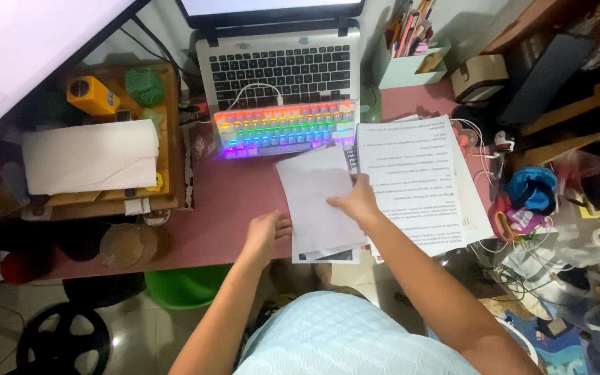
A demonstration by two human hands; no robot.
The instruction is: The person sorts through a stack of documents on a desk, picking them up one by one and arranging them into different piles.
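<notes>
Both hands on small stack of blank white paper sheets [317, 201] at front edge of reddish worktop [237, 201]. Left hand [267, 235] fingers grip left edge; right hand [355, 203] fingers pinch right edge. Rainbow-lit keyboard [282, 128] just behind, printed white pages [411, 180] beside.

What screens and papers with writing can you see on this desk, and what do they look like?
Laptop screen: back middle, bright white, dark frame.
Big monitor: back left, tilted, white.
Printed sheets: right of the rainbow keyboard, white with black lines.
Blank-backed papers: centre, held by left hand and right hand.
</notes>
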